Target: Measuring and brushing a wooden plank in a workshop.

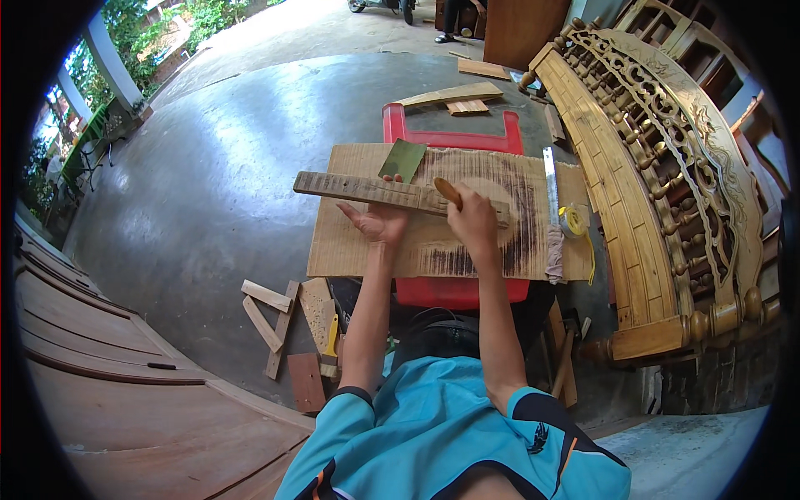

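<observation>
A long, narrow wooden strip (pixel 350 190) lies crosswise above a corrugated board (pixel 350 250) resting on a red plastic stool (pixel 462 293). My left hand (pixel 379 221) cradles the strip from below, fingertips curled over its far edge and thumb out to the left. My right hand (pixel 473 218) is closed on a yellowish handled tool (pixel 446 190) held against the strip; its working end is hidden. A green square sheet (pixel 404 157) is just beyond my left fingertips. At the board's right are a metal straightedge (pixel 551 183), its lower end cloth-wrapped, and a yellow tape measure (pixel 573 221).
Carved wooden furniture (pixel 625 208) stands along the right, panelled wood (pixel 108 400) at lower left. Offcuts (pixel 267 296) and a brush (pixel 331 342) lie left of the stool, more planks (pixel 475 92) beyond it on the concrete floor. A person's leg (pixel 444 25) shows in the background.
</observation>
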A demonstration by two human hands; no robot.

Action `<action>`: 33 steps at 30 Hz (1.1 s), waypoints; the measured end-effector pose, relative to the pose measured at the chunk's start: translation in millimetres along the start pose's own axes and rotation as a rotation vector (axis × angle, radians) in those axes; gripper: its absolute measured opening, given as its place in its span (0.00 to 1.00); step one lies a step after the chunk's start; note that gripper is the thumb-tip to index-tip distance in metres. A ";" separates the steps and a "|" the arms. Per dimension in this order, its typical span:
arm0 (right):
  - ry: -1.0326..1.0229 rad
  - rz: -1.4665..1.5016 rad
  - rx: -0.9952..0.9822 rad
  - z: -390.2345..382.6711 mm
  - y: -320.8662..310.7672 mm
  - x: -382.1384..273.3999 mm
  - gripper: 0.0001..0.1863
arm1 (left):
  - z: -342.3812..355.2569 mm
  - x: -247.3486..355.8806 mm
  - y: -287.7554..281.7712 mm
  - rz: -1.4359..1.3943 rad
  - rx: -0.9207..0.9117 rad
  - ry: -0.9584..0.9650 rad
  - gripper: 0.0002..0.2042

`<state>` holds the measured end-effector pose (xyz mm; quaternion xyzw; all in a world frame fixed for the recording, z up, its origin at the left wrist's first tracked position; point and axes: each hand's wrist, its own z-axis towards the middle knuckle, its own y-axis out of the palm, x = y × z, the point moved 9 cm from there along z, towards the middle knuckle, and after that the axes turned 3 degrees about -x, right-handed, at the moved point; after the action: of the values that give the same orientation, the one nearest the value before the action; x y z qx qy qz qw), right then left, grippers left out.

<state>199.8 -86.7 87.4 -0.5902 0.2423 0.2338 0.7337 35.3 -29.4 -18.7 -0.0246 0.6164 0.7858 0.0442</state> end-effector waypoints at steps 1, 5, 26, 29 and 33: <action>-0.074 0.145 -0.031 0.0 6.2 -8.5 0.12 | 0.3 0.1 -0.3 0.016 -0.005 0.004 0.43; -0.199 0.878 -0.083 8.7 12.0 -9.9 0.08 | 0.8 -1.4 -5.6 0.015 0.069 -0.008 0.40; -0.317 0.671 -0.050 16.7 69.9 -114.0 0.09 | 8.1 5.6 -11.0 -0.108 -0.088 0.033 0.45; -0.371 0.488 -0.048 23.3 81.4 -120.1 0.06 | 6.0 -0.6 11.9 -0.308 -0.239 -0.012 0.45; -0.095 0.662 0.018 24.8 46.8 -15.0 0.07 | -2.2 16.4 -12.6 0.177 0.183 0.223 0.42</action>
<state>160.8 -54.2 66.3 -0.4614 0.3882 0.4846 0.6337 20.3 -27.9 -32.9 -0.0529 0.6863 0.7196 -0.0919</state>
